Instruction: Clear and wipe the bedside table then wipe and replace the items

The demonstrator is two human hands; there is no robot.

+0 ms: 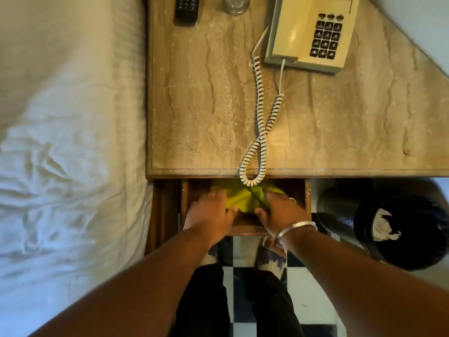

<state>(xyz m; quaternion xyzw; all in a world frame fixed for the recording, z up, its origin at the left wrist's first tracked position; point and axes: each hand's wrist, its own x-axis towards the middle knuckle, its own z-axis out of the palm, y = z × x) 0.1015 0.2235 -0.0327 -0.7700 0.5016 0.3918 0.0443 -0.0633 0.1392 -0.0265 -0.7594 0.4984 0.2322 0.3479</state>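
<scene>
The bedside table (206, 105) has a beige marbled top. On it stand a cream push-button telephone (313, 30) at the back right, a black remote (187, 8) and a clear glass (237, 4) at the back edge. The phone's coiled cord (261, 117) loops over the front edge. Below the top, a wooden drawer (307, 200) is pulled out with a yellow-green cloth (243, 200) inside. My left hand (211, 210) and my right hand (279, 210) both lie on the cloth, thumbs tucked under its near edge. The fingertips are blurred.
A bed with rumpled white sheets (68, 142) runs along the table's left side. A black perforated waste bin (393, 227) with crumpled paper stands on the floor to the right. Checkered black-and-white floor (315, 300) and my feet lie below the drawer.
</scene>
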